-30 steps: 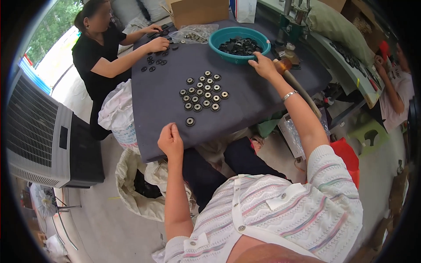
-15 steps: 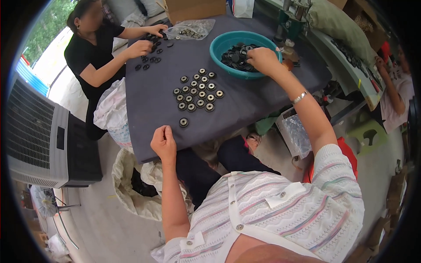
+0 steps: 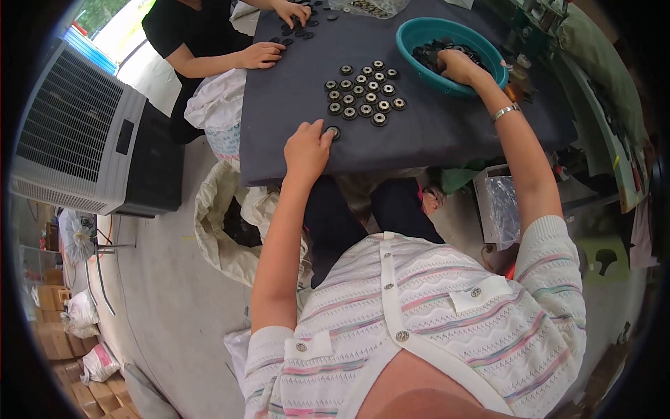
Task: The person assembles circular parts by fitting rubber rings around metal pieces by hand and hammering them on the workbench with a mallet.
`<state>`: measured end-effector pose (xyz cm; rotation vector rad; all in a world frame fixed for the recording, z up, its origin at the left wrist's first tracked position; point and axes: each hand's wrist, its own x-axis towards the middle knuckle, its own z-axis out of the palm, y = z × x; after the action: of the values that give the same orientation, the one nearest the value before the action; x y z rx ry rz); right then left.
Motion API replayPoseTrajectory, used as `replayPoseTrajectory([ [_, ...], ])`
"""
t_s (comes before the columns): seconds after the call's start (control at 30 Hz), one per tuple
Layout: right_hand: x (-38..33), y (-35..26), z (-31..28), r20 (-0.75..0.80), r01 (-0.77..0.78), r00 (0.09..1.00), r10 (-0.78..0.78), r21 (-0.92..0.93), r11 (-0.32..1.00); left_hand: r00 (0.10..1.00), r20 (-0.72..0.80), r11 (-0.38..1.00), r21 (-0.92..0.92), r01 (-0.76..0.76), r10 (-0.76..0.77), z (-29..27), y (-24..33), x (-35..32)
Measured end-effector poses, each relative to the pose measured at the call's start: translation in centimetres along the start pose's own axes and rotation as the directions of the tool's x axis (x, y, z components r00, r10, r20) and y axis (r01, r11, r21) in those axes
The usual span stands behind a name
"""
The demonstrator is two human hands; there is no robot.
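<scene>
Left hand (image 3: 306,150) pressed fingertips, unclenched, on a lone ring (image 3: 334,131) near the surface's (image 3: 433,133) front edge; right hand (image 3: 457,66) dug into teal bowl (image 3: 412,49), grip state hidden.

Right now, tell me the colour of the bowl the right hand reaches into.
Teal, seen in the head view: the bowl holds dark parts under the right hand.

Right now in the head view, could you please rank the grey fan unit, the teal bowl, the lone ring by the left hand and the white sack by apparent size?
1. Grey fan unit, largest.
2. White sack.
3. Teal bowl, though it lies farther from the camera, so its rank against the sack is unsure.
4. Lone ring, smallest, touched by the left hand.
</scene>
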<state>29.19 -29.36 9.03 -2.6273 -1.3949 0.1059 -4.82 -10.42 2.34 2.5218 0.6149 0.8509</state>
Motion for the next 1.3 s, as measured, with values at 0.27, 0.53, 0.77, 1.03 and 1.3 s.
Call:
replayPoseTrajectory([
  [0.27, -3.4, -0.4, -1.1, -0.569, 0.060, 0.822, 0.020, 0.122, 0.991, 0.983, 0.159, 0.995, -0.032, 0.098, -0.092, 0.1, 0.2, 1.0],
  [0.53, -11.2, -8.7, 6.0, -0.673, 0.401, 0.661, -0.330, -0.055, 0.915, 0.992, 0.090, 0.912, -0.394, 0.118, -0.090, 0.2, 1.2, -2.2],
  [0.77, -14.4, -8.0, 8.7, -0.431, 0.308, 0.843, -0.323, -0.106, 0.946, 0.996, -0.038, 0.802, -0.597, 0.038, -0.076, -0.9, 4.2, -5.0],
  [1.03, -14.7, -9.1, 7.8, -0.370, 0.115, 0.922, -0.114, -0.018, 0.993, 0.976, 0.105, 0.483, -0.856, 0.185, -0.188, -1.6, 5.9, -6.5],
  [1.3, -13.2, -8.3, 7.1, -0.367, 0.100, 0.928, 0.067, 0.417, 0.903, 0.945, 0.224, 0.345, -0.890, 0.299, -0.239, -2.7, 6.5, -7.5],
])
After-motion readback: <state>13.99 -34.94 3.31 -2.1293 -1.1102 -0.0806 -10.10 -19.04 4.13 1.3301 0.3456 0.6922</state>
